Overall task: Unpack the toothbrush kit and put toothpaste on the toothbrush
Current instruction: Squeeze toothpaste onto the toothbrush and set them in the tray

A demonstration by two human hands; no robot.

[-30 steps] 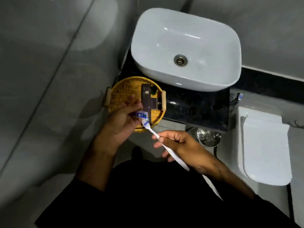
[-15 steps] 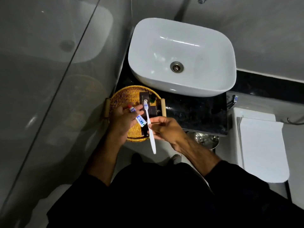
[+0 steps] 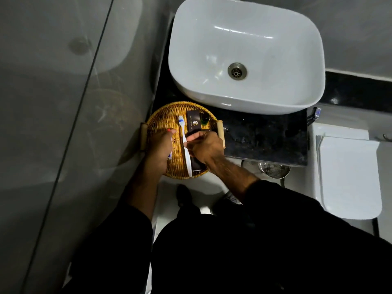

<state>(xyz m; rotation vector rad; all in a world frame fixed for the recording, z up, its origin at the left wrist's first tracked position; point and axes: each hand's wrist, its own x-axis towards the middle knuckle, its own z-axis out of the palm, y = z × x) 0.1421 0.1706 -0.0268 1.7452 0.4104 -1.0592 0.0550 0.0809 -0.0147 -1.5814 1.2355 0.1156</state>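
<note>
The right hand pinches the white toothbrush at mid-handle, its grip pressed together around the shaft; the blue-and-white bristle head points away from the person over the woven tray. The left hand is curled shut around the small toothpaste tube, most of it hidden in the palm: only a red bit shows at the fingertips and a blue-white bit under the hand. Whether the cap is on cannot be told. The dark kit box lies in the tray, partly covered by the right hand, a green bottle just beside it. The tray sits on the black table by the white basin
</note>
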